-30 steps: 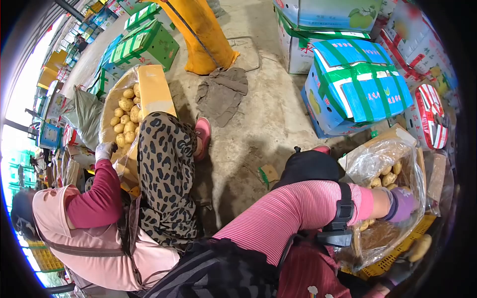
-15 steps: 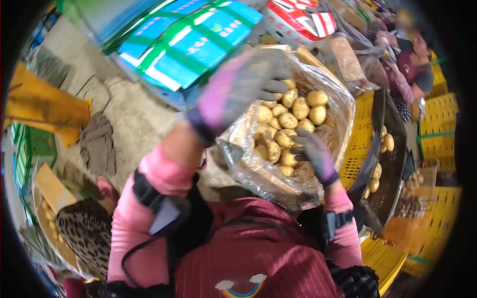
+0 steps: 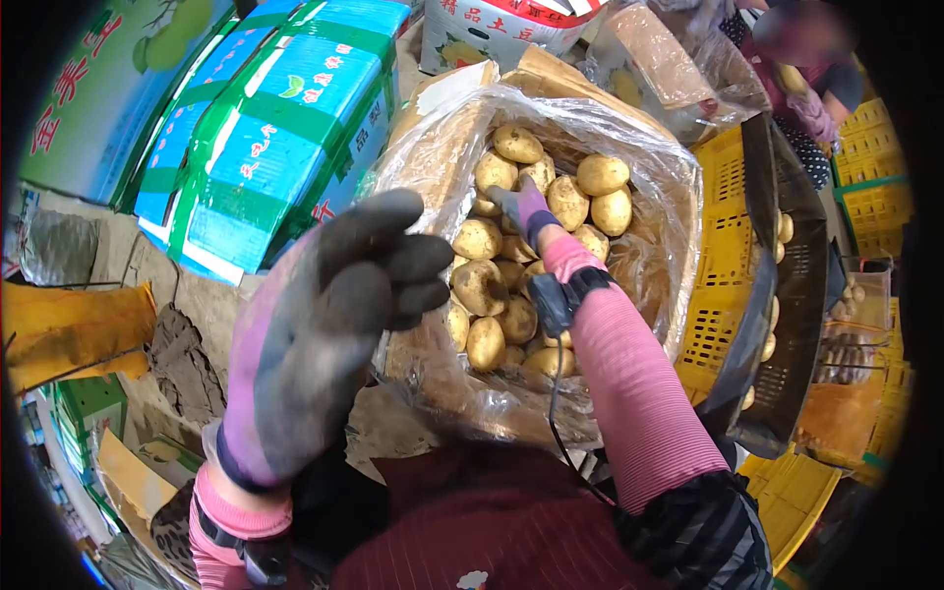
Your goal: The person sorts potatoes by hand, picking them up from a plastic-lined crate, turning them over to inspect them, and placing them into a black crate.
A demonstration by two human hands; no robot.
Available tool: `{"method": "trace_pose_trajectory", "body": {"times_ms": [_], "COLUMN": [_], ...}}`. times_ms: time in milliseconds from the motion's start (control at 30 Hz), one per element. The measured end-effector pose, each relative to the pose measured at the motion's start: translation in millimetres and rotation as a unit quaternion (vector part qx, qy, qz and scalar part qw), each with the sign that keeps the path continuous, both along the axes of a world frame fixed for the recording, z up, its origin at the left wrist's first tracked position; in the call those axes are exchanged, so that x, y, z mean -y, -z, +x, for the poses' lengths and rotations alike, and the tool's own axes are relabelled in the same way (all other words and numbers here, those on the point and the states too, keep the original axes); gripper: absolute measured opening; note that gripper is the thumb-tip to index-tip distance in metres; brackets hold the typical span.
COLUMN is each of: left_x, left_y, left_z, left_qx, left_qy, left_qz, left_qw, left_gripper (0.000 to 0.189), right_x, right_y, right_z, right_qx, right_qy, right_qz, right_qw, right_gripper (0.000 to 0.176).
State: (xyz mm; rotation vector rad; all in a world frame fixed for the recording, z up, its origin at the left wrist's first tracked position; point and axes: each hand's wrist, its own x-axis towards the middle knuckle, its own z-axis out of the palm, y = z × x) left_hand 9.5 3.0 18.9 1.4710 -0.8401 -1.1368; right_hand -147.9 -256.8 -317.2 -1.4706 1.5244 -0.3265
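Your dark red apron [image 3: 433,531] fills the foreground, and before it you raise your left hand [image 3: 315,334], gloved in purple and grey and slightly blurred, just short of the carton's near left side. Its fingers are loosely bent with space between them and the thumb, and nothing shows in their hold. Your right arm, in a pink striped sleeve [image 3: 634,393], reaches forward past a dark device [image 3: 556,300] strapped at the wrist, a cable hanging from it.

Your right hand [image 3: 526,206], in a matching glove, is down among the potatoes [image 3: 482,285], fingertips against those near the far left of the pile. How far those fingers are spread, and whether they grip one, cannot be told from this angle. The potatoes lie heaped inside an open cardboard carton [image 3: 433,128] with a crumpled clear plastic liner [image 3: 678,197], more of them toward the left, where some bear brown soil.

Just to the right of the carton stands a yellow crate [image 3: 713,324], with a dark container [image 3: 792,374] beyond it and more potatoes along its inner side. To your left sits a blue carton [image 3: 256,157] bound in green tape. Behind your carton are a white carton [image 3: 492,44] with red lettering and a brown block [image 3: 659,49] under plastic. Farther off at upper right, another person [image 3: 836,88] appears near stacked yellow crates [image 3: 870,147].
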Motion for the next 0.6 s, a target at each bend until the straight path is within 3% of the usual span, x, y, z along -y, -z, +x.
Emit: {"method": "trace_pose_trajectory", "body": {"times_ms": [33,167,267,367,467,500,600], "left_x": [2,5,6,5,2,2,-5], "left_y": [3,10,11,11,8,7,8], "left_z": [-1,-4,-8,-11,-15,-16,-17], "left_qx": [0.006,-0.015,-0.009,0.005,-0.005,-0.011,-0.025], "left_qy": [0.004,0.002,-0.007,0.006,0.015,0.014,0.011], "left_qz": [0.005,0.031,0.079,0.044,0.017,0.02,-0.003], "left_qw": [1.0,0.999,0.997,0.999,1.0,1.0,1.0], "left_gripper": [0.061,0.063,0.067,0.066,0.065,0.066,0.066], "right_x": [5,20,25,35,-3,4,-15], "right_y": [10,47,47,66,-10,5,-3], "right_z": [14,53,51,33,5,-14,-37], "right_qx": [0.006,0.039,0.0,0.076,0.243,0.27,0.296], "right_qy": [0.004,0.202,0.202,0.184,0.153,0.096,0.04], "right_qz": [0.005,-0.02,0.009,-0.004,0.072,0.194,0.295], "right_qw": [1.0,0.978,0.979,0.98,0.955,0.938,0.908], "right_gripper": [0.104,0.115,0.117,0.106,0.067,0.068,0.06]}}
